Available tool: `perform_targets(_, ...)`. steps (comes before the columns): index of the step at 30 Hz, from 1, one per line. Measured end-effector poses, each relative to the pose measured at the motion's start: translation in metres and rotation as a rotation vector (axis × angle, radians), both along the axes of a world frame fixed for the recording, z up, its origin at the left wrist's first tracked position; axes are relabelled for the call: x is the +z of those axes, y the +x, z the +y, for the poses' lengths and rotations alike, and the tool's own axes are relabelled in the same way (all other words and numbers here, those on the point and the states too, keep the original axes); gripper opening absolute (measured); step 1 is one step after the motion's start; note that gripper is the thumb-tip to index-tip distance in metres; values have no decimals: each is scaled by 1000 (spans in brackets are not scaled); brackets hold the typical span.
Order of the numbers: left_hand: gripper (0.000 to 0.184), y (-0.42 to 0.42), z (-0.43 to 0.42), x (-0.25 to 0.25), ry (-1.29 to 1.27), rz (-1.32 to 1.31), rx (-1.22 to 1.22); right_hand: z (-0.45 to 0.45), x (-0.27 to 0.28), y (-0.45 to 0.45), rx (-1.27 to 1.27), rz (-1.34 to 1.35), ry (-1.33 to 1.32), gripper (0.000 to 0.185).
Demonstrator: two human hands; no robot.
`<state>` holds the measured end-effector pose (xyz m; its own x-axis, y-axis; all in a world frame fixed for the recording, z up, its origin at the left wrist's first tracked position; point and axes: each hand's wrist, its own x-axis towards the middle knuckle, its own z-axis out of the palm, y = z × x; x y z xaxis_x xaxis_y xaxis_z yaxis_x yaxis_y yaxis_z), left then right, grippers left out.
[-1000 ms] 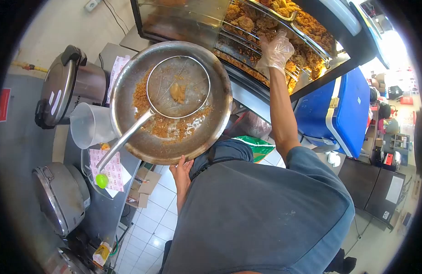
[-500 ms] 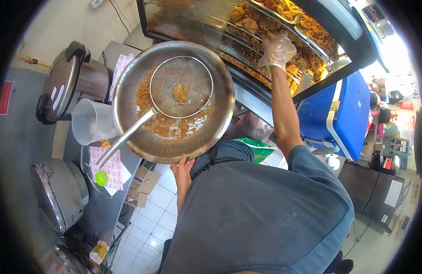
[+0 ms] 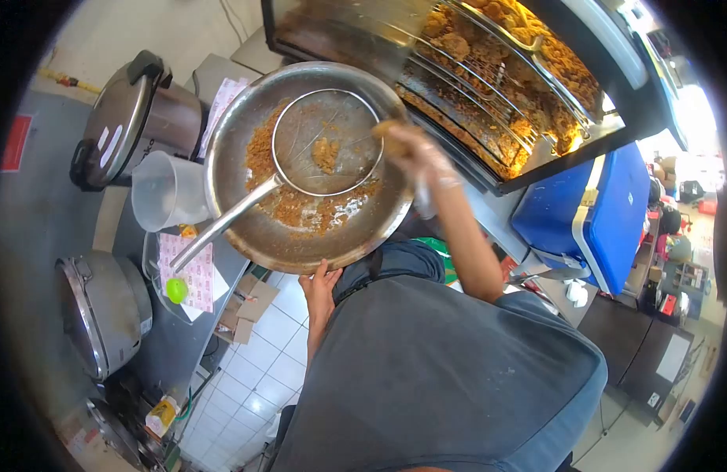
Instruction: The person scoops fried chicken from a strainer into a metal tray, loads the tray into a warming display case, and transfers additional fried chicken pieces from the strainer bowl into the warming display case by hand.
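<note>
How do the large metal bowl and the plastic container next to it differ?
Material: the metal bowl is opaque, stained steel-grey; the plastic container is translucent and whitish.
Shape: the metal bowl is wide and shallow; the plastic container is much narrower and deeper for its width.
Contact: the left hand touches the metal bowl's rim; neither hand is on the plastic container.
Both are round and open-topped.

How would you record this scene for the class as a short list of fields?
Left hand: at the near rim of the metal basin
Right hand: blurred, holding a brown piece
Basin contents: crumbs, round strainer
Strainer handle: across the left rim
On strainer: one small piece
Right side: lit display case with fried food; blue cooler
</note>
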<state>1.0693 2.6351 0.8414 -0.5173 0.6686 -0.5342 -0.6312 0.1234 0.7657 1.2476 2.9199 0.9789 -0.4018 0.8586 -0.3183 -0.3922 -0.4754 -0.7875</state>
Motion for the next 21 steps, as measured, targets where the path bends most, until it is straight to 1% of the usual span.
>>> perform_targets(1, 54, 2, 1, 1, 1, -6, 1, 11, -48, -23, -8, 205, -321, 40)
perform_targets(2, 54, 3, 0, 4, 2, -13, 6, 4, -61, -36, -24, 314, -471, 49)
perform_targets(3, 54, 4, -1, 8, 0, -18, 14, -8, -61, -50, -66, 365, -445, 50)
perform_targets(4, 36, 12, 2, 18, -40, 51, 83, -14, -63, -54, -45, 448, -444, 49)
perform_targets(5, 41, 11, 3, 16, -38, 31, 59, -15, -65, -56, -20, 530, -442, 49)
perform_targets(7, 53, 5, -2, 10, -41, -12, 14, -16, -38, -44, 2, 397, -386, 48)
perform_targets(8, 53, 5, -3, 9, -38, -16, 6, -17, -23, -35, 13, 328, -359, 47)
perform_targets(9, 53, 5, -4, 9, -35, -20, 0, -14, -16, -21, -90, 189, -47, 46)
perform_targets(10, 52, 4, -5, 9, -32, -25, -7, 7, -15, -9, -234, -105, 270, 48)
perform_targets(11, 52, 4, -7, 8, -29, -26, -6, 30, -13, 5, -529, -336, 663, 40)
perform_targets(12, 53, 4, -8, 5, -24, -27, -6, 41, 15, 22, -748, -574, 865, 38)
perform_targets(13, 53, 4, -9, 3, -18, -29, -7, 62, 26, 36, -907, -752, 946, 36)
perform_targets(14, 53, -3, 9, 12, -18, -27, -6, 95, 54, 37, -961, -844, 849, 46)
perform_targets(16, 55, -4, 8, 11, -13, -17, -9, 135, 68, 53, -976, -1104, 663, 69)
perform_targets(18, 56, -1, 6, 13, -2, -3, 1, 175, 60, 58, -1056, -1177, 616, 88)
perform_targets(19, 57, 0, 7, 14, 7, 4, 9, 180, 64, 56, -1095, -1211, 594, 97)
perform_targets(20, 57, -1, 9, 12, -1, -7, 8, 186, 69, 55, -1047, -1137, 527, 112)
perform_targets(21, 57, -3, 9, 10, -13, -18, 6, 193, 71, 50, -1085, -1132, 458, 110)
